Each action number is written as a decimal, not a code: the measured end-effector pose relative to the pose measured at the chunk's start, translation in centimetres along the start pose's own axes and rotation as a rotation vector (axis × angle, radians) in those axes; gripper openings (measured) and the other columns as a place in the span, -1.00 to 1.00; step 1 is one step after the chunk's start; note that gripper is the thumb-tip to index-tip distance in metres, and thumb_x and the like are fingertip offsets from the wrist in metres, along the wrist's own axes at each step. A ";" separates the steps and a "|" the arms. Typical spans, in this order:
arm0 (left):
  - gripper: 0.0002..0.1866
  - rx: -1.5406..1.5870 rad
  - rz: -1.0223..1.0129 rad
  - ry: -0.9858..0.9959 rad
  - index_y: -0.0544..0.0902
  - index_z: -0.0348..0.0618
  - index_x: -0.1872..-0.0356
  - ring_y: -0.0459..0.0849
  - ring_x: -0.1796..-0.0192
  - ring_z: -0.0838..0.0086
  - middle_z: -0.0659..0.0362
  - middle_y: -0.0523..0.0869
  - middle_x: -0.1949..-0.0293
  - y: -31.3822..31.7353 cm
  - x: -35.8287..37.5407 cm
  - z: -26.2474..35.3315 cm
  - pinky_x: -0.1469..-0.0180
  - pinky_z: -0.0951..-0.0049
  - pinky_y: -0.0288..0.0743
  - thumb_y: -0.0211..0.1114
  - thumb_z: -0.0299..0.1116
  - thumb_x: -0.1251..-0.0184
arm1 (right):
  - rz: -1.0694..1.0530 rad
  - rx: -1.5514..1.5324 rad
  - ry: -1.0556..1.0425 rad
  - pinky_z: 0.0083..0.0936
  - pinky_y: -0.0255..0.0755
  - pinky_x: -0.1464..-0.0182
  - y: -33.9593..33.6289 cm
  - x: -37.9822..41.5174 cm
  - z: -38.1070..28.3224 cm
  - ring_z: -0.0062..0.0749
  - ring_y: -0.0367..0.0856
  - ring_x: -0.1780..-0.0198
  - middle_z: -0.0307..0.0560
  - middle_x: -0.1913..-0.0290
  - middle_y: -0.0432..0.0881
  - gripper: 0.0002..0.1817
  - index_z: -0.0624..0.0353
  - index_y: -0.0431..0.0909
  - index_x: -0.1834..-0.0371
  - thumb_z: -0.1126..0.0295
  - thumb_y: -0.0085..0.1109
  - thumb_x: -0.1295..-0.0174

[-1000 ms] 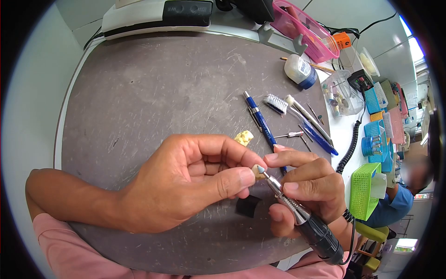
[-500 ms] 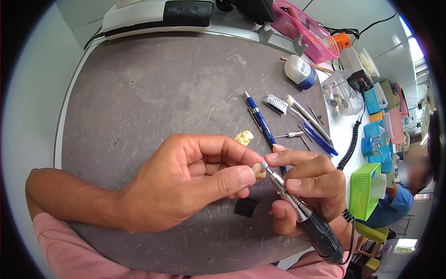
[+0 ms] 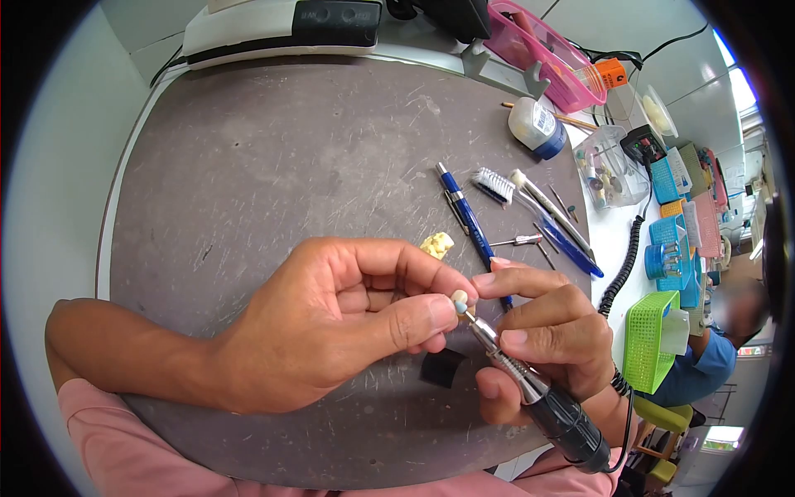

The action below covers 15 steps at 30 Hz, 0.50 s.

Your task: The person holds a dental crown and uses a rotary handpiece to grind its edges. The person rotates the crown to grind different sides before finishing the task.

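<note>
Between thumb and forefinger, my left hand [image 3: 356,323] pinches a small cream-coloured dental crown [image 3: 459,296], mostly covered by the fingertips. My right hand [image 3: 555,331] is wrapped round a rotary handpiece [image 3: 530,384] with a metal nose and black body. At its tip a small light-blue polishing point [image 3: 460,307] meets the crown, or lies right against it. A yellowish tooth model piece [image 3: 436,244] rests on the grey work surface just beyond my left fingers. A black square [image 3: 441,369] lies below the hands.
Right of the hands lie a blue mechanical pencil [image 3: 465,214], a toothbrush [image 3: 538,217] and several thin burs. A jar [image 3: 537,128] lies near a pink basket [image 3: 542,54]. Farther right are a clear box [image 3: 611,170], a green basket [image 3: 648,341] and another person [image 3: 704,364].
The handpiece tip has shifted slightly left and down across the crown. The crown seems turned a little in my left fingers; the left hand otherwise stays in place.
</note>
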<state>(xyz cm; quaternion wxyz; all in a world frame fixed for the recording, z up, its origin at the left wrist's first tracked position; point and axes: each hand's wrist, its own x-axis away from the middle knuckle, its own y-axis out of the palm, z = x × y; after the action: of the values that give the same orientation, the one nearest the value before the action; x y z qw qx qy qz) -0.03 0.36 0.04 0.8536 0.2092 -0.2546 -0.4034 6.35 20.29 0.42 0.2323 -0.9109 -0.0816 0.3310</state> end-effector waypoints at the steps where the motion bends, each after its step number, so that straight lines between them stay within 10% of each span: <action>1: -0.78 0.000 0.000 0.000 0.51 -0.39 0.07 0.58 0.23 0.63 0.13 0.61 0.26 0.0 0.0 0.0 0.11 0.64 0.51 0.14 -0.48 -0.33 | 0.023 -0.005 -0.008 -0.10 0.54 0.01 0.1 0.1 0.1 0.00 0.66 0.14 -0.02 0.38 0.59 -0.63 0.24 0.48 0.27 0.55 0.45 0.16; 15: -0.79 0.039 0.003 0.011 0.52 -0.38 0.08 0.58 0.23 0.63 0.14 0.61 0.27 0.0 0.0 -0.2 0.11 0.65 0.51 0.15 -0.48 -0.33 | 0.056 0.034 -0.012 -0.13 0.54 0.04 0.3 0.2 0.3 -0.03 0.67 0.16 0.00 0.39 0.59 -0.64 0.26 0.49 0.29 0.53 0.45 0.16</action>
<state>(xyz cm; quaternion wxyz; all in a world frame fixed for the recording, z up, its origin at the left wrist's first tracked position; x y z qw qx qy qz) 0.08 0.36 -0.14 0.8513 0.2276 -0.2580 -0.3961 6.29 20.16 -0.02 0.2377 -0.9069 -0.0518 0.3441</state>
